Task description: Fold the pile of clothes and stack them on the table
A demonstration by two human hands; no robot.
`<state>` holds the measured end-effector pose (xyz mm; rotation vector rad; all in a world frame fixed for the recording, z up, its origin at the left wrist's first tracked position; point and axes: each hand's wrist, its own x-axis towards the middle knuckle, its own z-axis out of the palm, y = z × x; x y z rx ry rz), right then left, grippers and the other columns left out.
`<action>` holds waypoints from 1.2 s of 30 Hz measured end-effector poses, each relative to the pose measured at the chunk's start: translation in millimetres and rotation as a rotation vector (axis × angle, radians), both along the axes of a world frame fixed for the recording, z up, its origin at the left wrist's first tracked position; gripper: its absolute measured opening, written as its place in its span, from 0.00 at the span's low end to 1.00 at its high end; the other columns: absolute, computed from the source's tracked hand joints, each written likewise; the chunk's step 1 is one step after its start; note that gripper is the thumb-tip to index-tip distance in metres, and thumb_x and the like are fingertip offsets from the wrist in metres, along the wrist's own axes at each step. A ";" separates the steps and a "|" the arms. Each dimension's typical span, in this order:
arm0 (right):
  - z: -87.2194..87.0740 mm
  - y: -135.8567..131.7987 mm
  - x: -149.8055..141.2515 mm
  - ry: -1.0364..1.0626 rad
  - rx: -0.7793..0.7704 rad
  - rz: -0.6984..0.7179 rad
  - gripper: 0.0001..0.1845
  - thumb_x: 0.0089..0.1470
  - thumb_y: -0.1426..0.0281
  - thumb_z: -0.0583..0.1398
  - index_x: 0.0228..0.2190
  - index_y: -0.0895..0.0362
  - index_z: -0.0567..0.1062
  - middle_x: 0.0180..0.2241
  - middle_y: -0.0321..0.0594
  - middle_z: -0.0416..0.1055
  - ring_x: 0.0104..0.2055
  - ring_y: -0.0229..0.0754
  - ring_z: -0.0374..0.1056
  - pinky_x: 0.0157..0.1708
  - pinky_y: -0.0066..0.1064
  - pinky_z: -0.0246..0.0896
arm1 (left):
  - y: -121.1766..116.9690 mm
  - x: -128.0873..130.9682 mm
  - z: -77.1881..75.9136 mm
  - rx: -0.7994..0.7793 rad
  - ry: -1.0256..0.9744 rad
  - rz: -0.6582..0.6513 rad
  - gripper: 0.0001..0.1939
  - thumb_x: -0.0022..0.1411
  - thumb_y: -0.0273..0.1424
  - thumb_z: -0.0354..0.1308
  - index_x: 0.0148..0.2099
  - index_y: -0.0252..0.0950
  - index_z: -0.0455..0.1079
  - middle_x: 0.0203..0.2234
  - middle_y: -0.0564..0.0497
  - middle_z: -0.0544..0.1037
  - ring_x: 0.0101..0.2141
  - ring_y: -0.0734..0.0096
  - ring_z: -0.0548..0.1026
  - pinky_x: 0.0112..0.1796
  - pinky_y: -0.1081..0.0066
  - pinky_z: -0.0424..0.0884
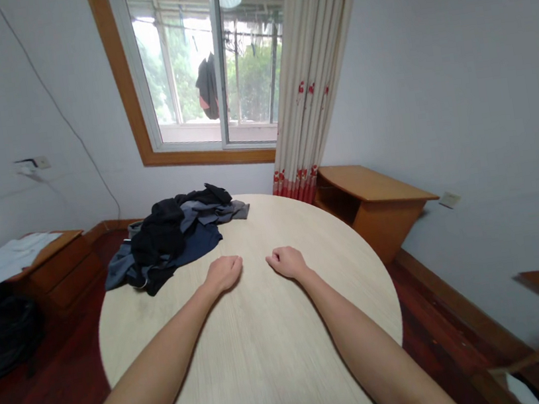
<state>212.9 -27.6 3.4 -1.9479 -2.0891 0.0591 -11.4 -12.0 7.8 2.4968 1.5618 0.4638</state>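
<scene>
My left hand [225, 273] rests on the pale round table [267, 363], curled into a loose fist with nothing showing in it. A short gap to its right, my right hand [287, 262] lies on the same tabletop, also closed in a fist. Neither hand touches any object besides the table. The nearest thing to my left hand is a heap of crumpled dark clothes [166, 233] in black, navy and grey, on the table's far left. Both forearms reach in from the bottom of the view.
Behind the table are a window [213, 69] and a patterned curtain [300, 84]. A wooden desk [378, 193] stands at the right. To the left are a wooden cabinet [65, 264] with white sheets [1, 260] on top and a black backpack [0, 333].
</scene>
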 end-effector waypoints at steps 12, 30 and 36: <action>4.0 -12.2 5.6 0.070 -0.050 0.059 0.20 0.59 0.58 0.55 0.24 0.58 0.76 0.25 0.38 0.73 0.27 0.36 0.61 0.26 0.29 0.42 | -5.8 0.8 2.1 -0.005 0.045 0.009 0.24 0.68 0.36 0.38 0.34 0.35 0.75 0.36 0.41 0.81 0.39 0.57 0.76 0.36 0.67 0.63; -1.1 -9.2 15.7 0.250 -0.028 0.123 0.20 0.55 0.57 0.58 0.20 0.58 0.70 0.20 0.34 0.64 0.24 0.34 0.57 0.25 0.27 0.43 | -1.7 -1.2 -2.8 0.015 -0.062 -0.028 0.23 0.68 0.37 0.39 0.31 0.37 0.73 0.32 0.44 0.80 0.35 0.59 0.75 0.34 0.67 0.62; -5.1 -6.9 20.5 0.315 -0.023 0.152 0.20 0.54 0.56 0.57 0.20 0.58 0.70 0.19 0.33 0.64 0.24 0.34 0.57 0.25 0.27 0.44 | 4.7 -30.6 21.7 0.318 -0.233 0.182 0.17 0.67 0.35 0.43 0.38 0.37 0.73 0.38 0.45 0.78 0.42 0.59 0.73 0.44 0.64 0.64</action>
